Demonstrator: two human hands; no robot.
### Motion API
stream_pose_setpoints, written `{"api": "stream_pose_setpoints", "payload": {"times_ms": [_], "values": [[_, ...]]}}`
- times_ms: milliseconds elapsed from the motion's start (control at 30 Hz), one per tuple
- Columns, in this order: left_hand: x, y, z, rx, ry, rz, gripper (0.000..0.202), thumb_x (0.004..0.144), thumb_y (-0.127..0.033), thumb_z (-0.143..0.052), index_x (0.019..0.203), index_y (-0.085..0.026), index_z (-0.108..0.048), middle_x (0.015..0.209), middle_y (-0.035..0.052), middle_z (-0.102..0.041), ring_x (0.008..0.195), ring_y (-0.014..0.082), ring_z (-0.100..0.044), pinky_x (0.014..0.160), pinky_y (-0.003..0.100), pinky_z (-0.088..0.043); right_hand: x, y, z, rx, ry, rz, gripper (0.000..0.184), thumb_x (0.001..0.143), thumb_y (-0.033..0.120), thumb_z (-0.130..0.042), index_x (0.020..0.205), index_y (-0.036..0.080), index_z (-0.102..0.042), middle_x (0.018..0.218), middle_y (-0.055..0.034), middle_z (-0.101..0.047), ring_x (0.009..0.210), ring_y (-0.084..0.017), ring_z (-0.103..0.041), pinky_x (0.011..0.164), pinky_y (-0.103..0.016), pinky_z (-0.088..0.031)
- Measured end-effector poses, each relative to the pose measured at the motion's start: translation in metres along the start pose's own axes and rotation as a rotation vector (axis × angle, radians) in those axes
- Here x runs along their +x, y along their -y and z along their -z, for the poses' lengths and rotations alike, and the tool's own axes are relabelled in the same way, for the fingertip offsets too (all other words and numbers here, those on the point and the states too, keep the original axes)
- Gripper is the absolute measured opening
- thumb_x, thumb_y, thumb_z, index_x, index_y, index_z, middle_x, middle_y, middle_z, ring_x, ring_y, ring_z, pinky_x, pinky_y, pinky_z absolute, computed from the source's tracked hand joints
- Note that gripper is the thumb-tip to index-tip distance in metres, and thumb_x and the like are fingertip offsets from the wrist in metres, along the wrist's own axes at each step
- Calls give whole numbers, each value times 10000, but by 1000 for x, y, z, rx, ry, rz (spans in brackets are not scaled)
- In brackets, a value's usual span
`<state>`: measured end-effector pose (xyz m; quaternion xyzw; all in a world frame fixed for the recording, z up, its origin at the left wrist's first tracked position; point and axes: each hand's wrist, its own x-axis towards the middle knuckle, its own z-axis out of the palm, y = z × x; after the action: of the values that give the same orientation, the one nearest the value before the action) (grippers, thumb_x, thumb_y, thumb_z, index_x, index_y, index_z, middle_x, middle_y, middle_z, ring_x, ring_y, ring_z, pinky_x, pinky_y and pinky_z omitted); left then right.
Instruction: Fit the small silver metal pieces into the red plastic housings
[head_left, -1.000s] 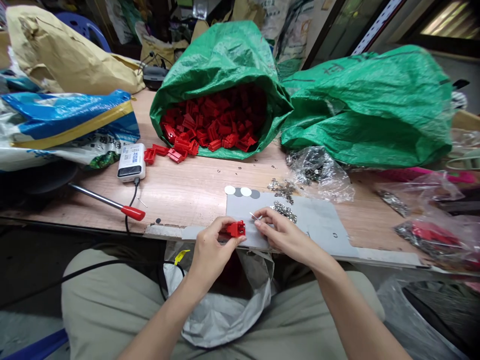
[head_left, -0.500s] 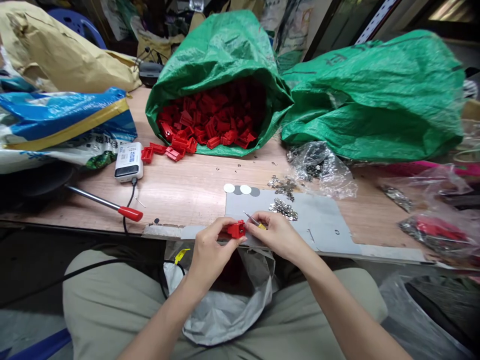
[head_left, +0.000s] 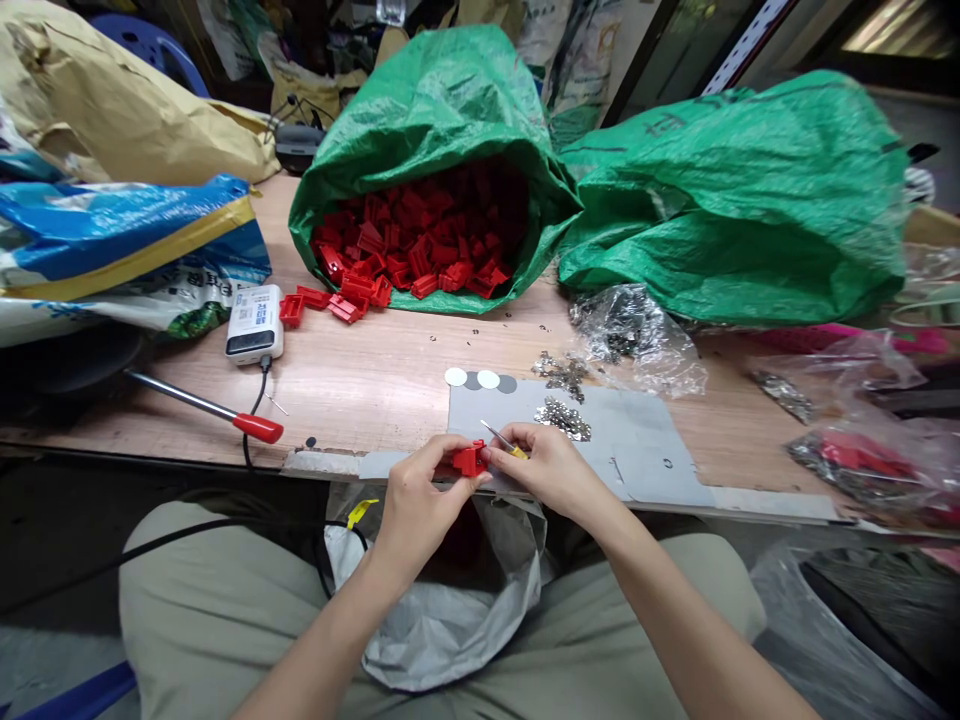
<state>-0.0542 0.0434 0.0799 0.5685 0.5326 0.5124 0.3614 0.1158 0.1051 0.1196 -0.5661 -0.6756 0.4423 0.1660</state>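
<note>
Between the thumb and fingers of my left hand (head_left: 431,490) is a small red plastic part (head_left: 470,459), held just above the table's front edge. My right hand (head_left: 551,468) is closed around a small screwdriver-like tool (head_left: 498,436) with a thin metal shaft and a yellow handle. Its shaft points up and left, past the red part. The right fingertips touch or nearly touch the red part's right side; any small piece between them is too small to make out. Behind the hands, a pile of small metal pieces (head_left: 562,418) lies on a grey mat (head_left: 637,430).
A green sack (head_left: 442,100) full of red parts lies open at the back. Another green sack (head_left: 735,200) sits to its right. A red-handled lever (head_left: 259,427) and a white power bank (head_left: 253,325) are on the left. An open white bag (head_left: 442,640) hangs below the table edge.
The view has shifted slightly. Both hands keep their hold on the red part and the tool, with only a slight turn of the red part.
</note>
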Motion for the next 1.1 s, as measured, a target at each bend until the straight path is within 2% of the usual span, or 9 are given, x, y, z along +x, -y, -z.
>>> {"api": "stream_pose_setpoints", "payload": {"times_ms": [200, 367, 600, 1100], "values": [[1, -2, 0, 2, -1, 28, 220, 809, -212, -747, 1016, -222, -675, 956, -3, -739, 841, 150, -719, 801, 250, -597, -11, -5, 22, 194, 131, 47, 348, 932, 518, -527, 1011, 191, -617, 644, 47, -486, 496, -98, -389, 462, -221, -318], [1, -3, 0, 14, 4, 17, 218, 827, -220, -737, 1035, -224, -671, 985, 3, -734, 873, 153, -713, 832, 254, -586, -15, -5, 34, 108, 281, 52, 315, 924, 476, -574, 955, 182, -682, 603, 34, -512, 473, -101, -419, 446, -223, -332], [1, -2, 0, 25, 6, 14, 213, 828, -235, -740, 1031, -223, -677, 986, 10, -737, 862, 160, -715, 823, 261, -592, -11, -5, 32, 53, 259, 87, 328, 926, 456, -571, 954, 180, -746, 606, 9, -560, 489, -114, -445, 452, -227, -343], [1, -4, 2, 33, 22, 11, 203, 835, -224, -732, 1030, -232, -675, 973, 2, -735, 867, 154, -711, 823, 248, -590, -10, -6, 34, 143, 358, 1, 408, 946, 536, -530, 944, 168, -707, 637, 8, -583, 423, -81, -415, 409, -213, -320]]}}
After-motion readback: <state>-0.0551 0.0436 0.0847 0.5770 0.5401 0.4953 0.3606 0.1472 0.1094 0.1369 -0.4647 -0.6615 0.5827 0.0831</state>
